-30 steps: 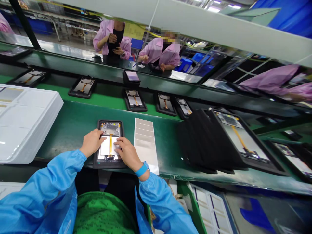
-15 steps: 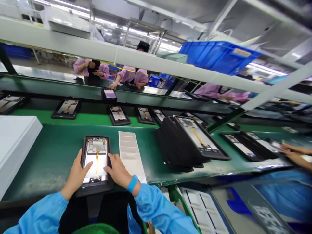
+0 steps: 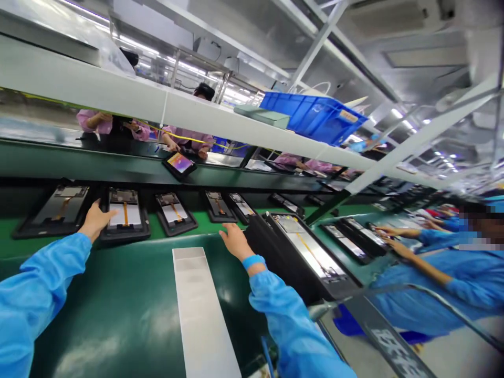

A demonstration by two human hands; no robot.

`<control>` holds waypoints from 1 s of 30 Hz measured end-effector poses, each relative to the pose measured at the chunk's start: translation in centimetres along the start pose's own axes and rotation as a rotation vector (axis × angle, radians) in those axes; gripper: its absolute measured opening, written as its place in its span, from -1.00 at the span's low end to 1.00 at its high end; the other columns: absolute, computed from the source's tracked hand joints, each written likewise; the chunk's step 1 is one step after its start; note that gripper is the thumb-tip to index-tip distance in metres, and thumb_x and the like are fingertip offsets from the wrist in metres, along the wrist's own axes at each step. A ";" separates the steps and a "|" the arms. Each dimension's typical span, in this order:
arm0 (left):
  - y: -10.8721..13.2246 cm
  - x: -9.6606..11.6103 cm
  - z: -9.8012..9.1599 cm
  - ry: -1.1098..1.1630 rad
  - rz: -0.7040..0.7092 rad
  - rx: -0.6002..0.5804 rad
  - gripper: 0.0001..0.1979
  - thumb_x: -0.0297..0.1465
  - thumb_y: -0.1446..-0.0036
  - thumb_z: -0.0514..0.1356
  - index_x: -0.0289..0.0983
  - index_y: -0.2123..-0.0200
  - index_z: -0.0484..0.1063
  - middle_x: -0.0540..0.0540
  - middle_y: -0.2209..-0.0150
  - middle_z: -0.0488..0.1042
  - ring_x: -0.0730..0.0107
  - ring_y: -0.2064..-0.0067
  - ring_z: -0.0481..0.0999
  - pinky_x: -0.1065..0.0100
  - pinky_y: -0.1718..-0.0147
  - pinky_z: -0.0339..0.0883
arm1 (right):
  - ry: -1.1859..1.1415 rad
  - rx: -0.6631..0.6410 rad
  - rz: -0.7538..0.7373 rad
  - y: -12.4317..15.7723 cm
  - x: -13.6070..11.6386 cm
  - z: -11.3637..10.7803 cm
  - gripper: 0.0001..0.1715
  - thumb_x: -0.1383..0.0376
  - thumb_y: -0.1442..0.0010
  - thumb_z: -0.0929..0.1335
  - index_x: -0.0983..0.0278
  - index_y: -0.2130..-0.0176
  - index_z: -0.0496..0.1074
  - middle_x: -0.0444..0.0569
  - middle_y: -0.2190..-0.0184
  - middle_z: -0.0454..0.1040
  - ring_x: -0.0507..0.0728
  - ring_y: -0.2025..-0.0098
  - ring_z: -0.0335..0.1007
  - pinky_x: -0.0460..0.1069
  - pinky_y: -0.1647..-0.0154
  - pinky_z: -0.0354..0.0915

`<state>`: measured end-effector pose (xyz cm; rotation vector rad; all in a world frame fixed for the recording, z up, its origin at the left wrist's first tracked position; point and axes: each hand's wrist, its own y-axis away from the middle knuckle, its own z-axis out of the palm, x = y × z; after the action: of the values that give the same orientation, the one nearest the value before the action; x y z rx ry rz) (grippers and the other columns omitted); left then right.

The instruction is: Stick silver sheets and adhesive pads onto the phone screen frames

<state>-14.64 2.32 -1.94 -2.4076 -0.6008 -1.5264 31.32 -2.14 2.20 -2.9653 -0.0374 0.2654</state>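
Observation:
My left hand (image 3: 96,220) is at the left edge of an opened tablet (image 3: 125,214) in a black tray on the green belt. Its thumb lies over the tray's edge towards the pale panel, and its fingers grip the side. The tablet shows a circuit board at the top and an orange ribbon cable down the middle. My right hand (image 3: 236,241) reaches over the bench edge with nothing visible in it, fingers extended. Just right of it stands a stack of black trays (image 3: 271,252) with another opened tablet (image 3: 305,247) on top.
A pale strip sheet (image 3: 200,310) lies on the green bench (image 3: 118,310). More tablets in trays, such as this one (image 3: 175,212), line the belt. A shelf beam (image 3: 220,118) carries a blue bin (image 3: 311,115). A co-worker in blue (image 3: 437,278) works at the right.
The tablet I held over the bench is now on the belt, with my left hand at its edge. My right hand has left it and moved forward and right. The view has shifted.

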 end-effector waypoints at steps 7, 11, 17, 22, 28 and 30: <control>-3.9 -3.7 3.4 -0.570 0.269 0.082 -0.40 -0.18 -0.11 0.19 -0.43 -0.15 0.35 -0.55 -0.34 0.01 -0.55 -0.32 -0.01 -0.35 -0.11 0.09 | 0.158 0.026 0.115 -8.6 0.8 6.9 -0.76 0.32 -0.25 0.37 0.43 0.10 0.45 0.37 0.02 0.41 0.34 -0.07 0.27 0.16 -0.05 0.19; 0.6 -2.2 5.2 -0.336 0.488 0.026 -0.59 -0.22 -0.16 0.12 -0.31 -0.01 0.46 -0.35 -0.26 0.22 -0.26 -0.32 0.09 -0.20 -0.23 0.03 | 0.148 0.060 0.046 -10.3 1.1 5.2 -0.80 0.27 -0.29 0.33 0.36 0.14 0.44 0.25 0.07 0.43 0.30 -0.03 0.24 0.14 -0.07 0.13; 9.2 5.9 10.4 0.551 -0.136 -0.686 -0.49 -0.08 -0.09 0.28 -0.30 0.00 0.40 -0.33 -0.04 0.47 0.10 -0.03 0.52 0.07 -0.04 0.40 | 0.018 0.239 -0.079 -4.4 -4.3 -0.8 -0.72 0.16 -0.38 0.24 0.29 0.13 0.41 0.14 0.13 0.40 0.28 0.06 0.24 0.15 0.01 0.18; 16.3 9.8 10.7 0.772 -0.273 -0.824 -0.47 -0.04 -0.10 0.28 -0.33 0.03 0.44 -0.30 0.11 0.57 0.15 0.16 0.61 0.18 0.19 0.51 | -0.038 0.318 -0.457 9.3 -13.0 -1.2 -0.71 0.12 -0.37 0.25 0.27 0.22 0.42 0.16 0.23 0.41 0.32 0.12 0.24 0.24 0.09 0.20; 24.1 4.6 0.8 0.593 -0.336 -0.452 -0.37 -0.45 0.01 0.31 -0.16 -0.18 0.33 -0.11 0.26 0.62 0.22 0.37 0.62 0.27 0.42 0.52 | -0.191 0.139 -0.752 21.9 -13.7 -3.2 -0.74 0.12 -0.32 0.36 0.25 0.11 0.42 0.05 0.18 0.48 0.22 0.12 0.34 0.10 0.13 0.29; 26.3 1.7 -3.3 0.561 -0.423 -0.411 -0.33 -0.44 -0.02 0.28 -0.09 -0.23 0.28 -0.11 0.28 0.62 0.18 0.42 0.62 0.22 0.47 0.53 | -0.286 0.087 -0.598 24.7 -10.7 -4.4 -0.79 0.22 -0.31 0.38 0.24 0.07 0.43 0.04 0.15 0.48 0.21 0.09 0.36 0.09 0.08 0.32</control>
<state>-4.74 -22.02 1.76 -2.0048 -0.7511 -2.5936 21.88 -27.68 4.25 -2.6460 -0.8961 0.5759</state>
